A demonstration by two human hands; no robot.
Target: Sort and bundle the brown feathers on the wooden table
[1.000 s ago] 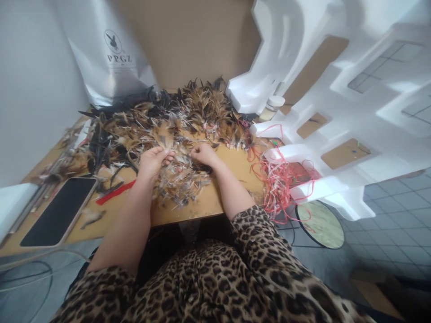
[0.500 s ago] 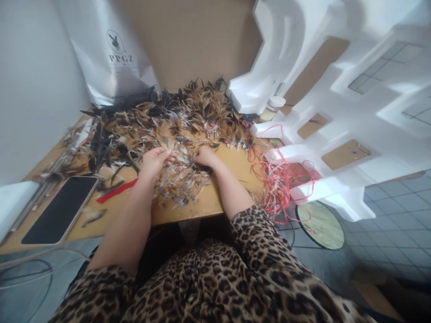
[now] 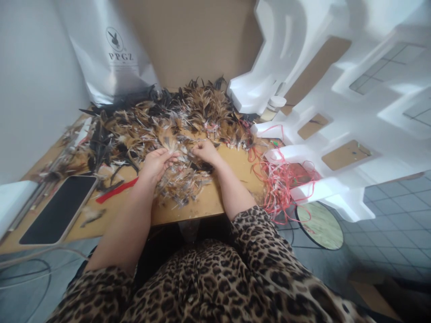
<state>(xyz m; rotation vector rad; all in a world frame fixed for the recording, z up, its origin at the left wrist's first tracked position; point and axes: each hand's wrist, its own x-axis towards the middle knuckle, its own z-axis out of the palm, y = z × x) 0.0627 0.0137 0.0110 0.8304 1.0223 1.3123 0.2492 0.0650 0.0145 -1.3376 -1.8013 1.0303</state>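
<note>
A big heap of brown, tan and black feathers (image 3: 188, 112) covers the back of a wooden table (image 3: 232, 168). A smaller pile of pale feathers (image 3: 180, 184) lies in front of it. My left hand (image 3: 155, 163) rests on that pile, fingers curled around a tuft of feathers. My right hand (image 3: 205, 151) is just to its right, fingertips pinched on feathers at the heap's edge. The two hands almost touch.
A phone (image 3: 55, 211) lies screen-up at the table's left, a red strip (image 3: 116, 190) beside it. A tangle of red string (image 3: 281, 179) hangs off the right corner. White foam packing (image 3: 336, 89) looms at right, a silver bag (image 3: 112, 54) stands behind.
My right hand has shifted slightly up and toward the heap; the left hand's fingers have moved a little on the feathers. The rest is unchanged.
</note>
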